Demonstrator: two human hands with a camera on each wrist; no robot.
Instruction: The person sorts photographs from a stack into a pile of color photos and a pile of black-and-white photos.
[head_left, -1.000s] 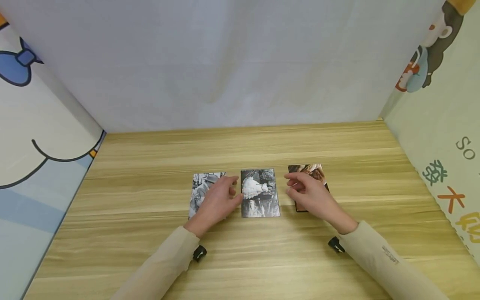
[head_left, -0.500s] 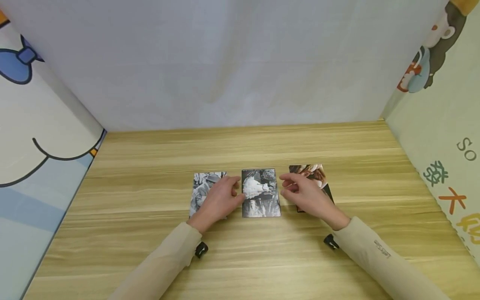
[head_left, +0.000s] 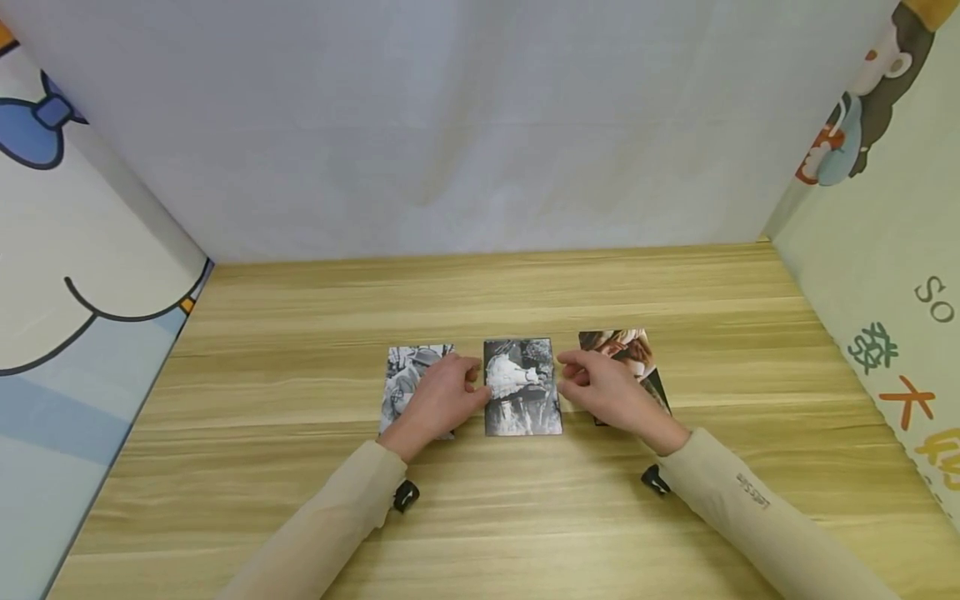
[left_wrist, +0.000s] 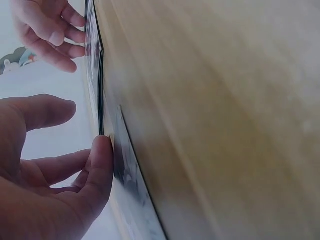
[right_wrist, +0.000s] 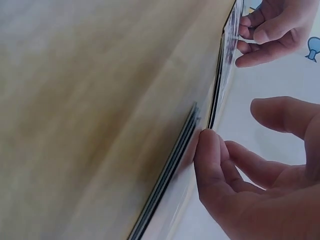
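Observation:
A black-and-white photo card (head_left: pixel 522 387) lies flat between both hands in the head view. My left hand (head_left: pixel 444 398) is at its left edge, above another grey photo card (head_left: pixel 400 387) that it partly covers. In the left wrist view one fingertip (left_wrist: pixel 102 150) touches the middle card's edge. My right hand (head_left: pixel 613 390) is at the right edge, over a colour photo card (head_left: pixel 636 348) that it partly hides. A fingertip (right_wrist: pixel 209 142) meets the edge in the right wrist view. Both hands have loosely bent fingers, with nothing pinched.
The cards lie in a row on a wood-grain table (head_left: pixel 480 525). A pale cloth wall (head_left: pixel 480 133) rises behind it, with printed panels on both sides. In the right wrist view the right-hand card pile (right_wrist: pixel 167 170) shows layered edges.
My right hand has moved left, from over the colour card to the middle card's right edge. The left hand has shifted only slightly right. The cards look unmoved.

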